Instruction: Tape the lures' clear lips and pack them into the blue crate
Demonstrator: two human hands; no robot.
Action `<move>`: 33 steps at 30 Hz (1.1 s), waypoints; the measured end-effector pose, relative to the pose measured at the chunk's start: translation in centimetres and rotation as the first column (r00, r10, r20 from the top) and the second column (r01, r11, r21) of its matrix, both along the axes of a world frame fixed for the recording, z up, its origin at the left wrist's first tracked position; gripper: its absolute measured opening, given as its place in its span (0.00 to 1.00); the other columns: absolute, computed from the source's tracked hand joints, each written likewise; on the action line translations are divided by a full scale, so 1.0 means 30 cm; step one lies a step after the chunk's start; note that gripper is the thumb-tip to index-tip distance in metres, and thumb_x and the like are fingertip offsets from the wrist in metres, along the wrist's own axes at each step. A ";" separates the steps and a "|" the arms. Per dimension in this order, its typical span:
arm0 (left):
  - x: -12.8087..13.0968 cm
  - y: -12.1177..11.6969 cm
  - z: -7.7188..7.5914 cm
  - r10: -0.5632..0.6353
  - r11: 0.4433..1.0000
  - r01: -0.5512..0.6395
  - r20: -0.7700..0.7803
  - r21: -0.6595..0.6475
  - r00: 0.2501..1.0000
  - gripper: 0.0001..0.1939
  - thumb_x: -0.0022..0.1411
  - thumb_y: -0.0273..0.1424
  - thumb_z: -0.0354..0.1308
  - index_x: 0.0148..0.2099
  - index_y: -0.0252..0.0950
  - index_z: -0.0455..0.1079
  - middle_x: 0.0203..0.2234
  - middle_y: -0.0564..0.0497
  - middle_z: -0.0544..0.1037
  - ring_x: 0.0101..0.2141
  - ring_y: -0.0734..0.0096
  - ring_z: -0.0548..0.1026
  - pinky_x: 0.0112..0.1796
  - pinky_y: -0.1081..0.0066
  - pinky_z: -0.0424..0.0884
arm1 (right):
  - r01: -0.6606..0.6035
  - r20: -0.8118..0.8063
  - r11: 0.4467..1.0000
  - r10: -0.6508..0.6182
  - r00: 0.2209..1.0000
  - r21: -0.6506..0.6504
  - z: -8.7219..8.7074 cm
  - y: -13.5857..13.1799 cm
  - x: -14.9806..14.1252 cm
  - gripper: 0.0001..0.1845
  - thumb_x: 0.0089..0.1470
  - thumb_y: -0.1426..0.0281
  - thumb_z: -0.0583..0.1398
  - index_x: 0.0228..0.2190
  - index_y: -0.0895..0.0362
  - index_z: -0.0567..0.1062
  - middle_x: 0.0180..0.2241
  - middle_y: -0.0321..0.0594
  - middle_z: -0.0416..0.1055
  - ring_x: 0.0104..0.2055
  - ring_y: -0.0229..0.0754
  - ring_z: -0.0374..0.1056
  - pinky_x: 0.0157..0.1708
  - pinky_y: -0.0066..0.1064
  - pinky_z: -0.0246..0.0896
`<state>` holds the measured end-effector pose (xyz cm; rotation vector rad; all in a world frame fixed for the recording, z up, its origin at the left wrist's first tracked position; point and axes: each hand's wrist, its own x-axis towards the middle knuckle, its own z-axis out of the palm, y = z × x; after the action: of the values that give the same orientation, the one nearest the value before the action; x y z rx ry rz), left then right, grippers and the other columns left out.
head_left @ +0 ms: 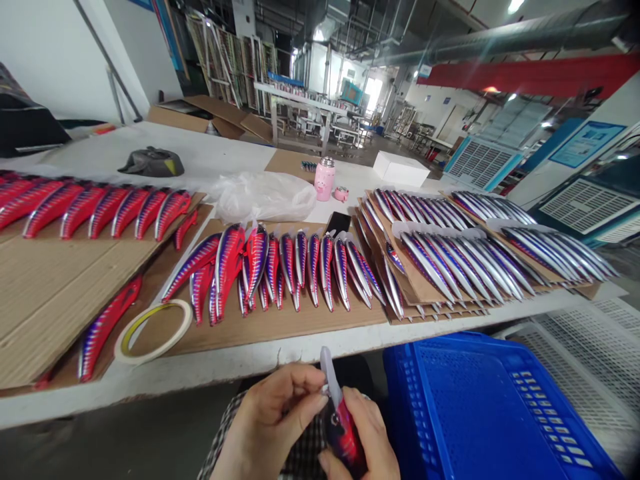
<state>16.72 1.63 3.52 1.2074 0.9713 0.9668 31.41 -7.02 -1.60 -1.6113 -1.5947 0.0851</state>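
Note:
My right hand [367,437] is wrapped round a fishing lure [345,433] with a red and black body, its pale diving lip [329,373] pointing up and away from me. At the base of that lip, my left hand [280,413] has its thumb and index finger pinched together. A small whitish bit shows at those fingertips, too small to name. On the table in front lies a row of purple, silver and red lures [285,260] on brown cardboard [280,327]. The lower end of the held lure is hidden by my right hand.
A roll of masking tape [187,327] lies at the table's front edge. Cardboard sheets with more lures are stacked left [65,267] and right [450,260]. A blue plastic crate [480,407] stands at right. Behind are a plastic bag [265,197] and a pink bottle [325,180].

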 end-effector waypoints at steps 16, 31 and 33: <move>0.004 0.003 0.006 -0.072 0.997 0.078 0.173 -0.029 0.982 0.05 0.55 0.25 0.62 0.34 0.39 0.71 0.26 0.56 0.73 0.29 0.74 0.73 0.32 0.78 0.69 | -0.082 -0.023 0.995 0.080 0.997 -0.059 -0.002 0.003 0.016 0.35 0.43 0.75 0.58 0.56 0.52 0.65 0.51 0.37 0.72 0.52 0.51 0.69 0.48 0.37 0.70; -0.006 0.014 0.035 0.016 0.835 0.141 -0.279 0.532 0.960 0.07 0.62 0.23 0.56 0.36 0.41 0.68 0.25 0.58 0.69 0.27 0.77 0.71 0.30 0.78 0.66 | -0.093 0.034 0.993 0.096 0.995 -0.071 0.014 0.017 0.030 0.38 0.40 0.79 0.60 0.56 0.53 0.64 0.50 0.38 0.73 0.50 0.51 0.70 0.48 0.35 0.68; -0.004 0.012 0.042 0.013 0.841 0.144 -0.285 0.521 0.958 0.06 0.63 0.24 0.55 0.37 0.41 0.68 0.26 0.58 0.70 0.28 0.77 0.72 0.32 0.78 0.67 | -0.064 0.028 0.997 0.066 0.997 -0.039 0.009 0.014 0.029 0.37 0.44 0.78 0.60 0.57 0.52 0.62 0.51 0.38 0.72 0.51 0.51 0.69 0.48 0.35 0.68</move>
<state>16.60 1.98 4.78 1.8829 0.8897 1.0702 32.29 -6.60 -1.34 -1.5963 -1.6775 0.1273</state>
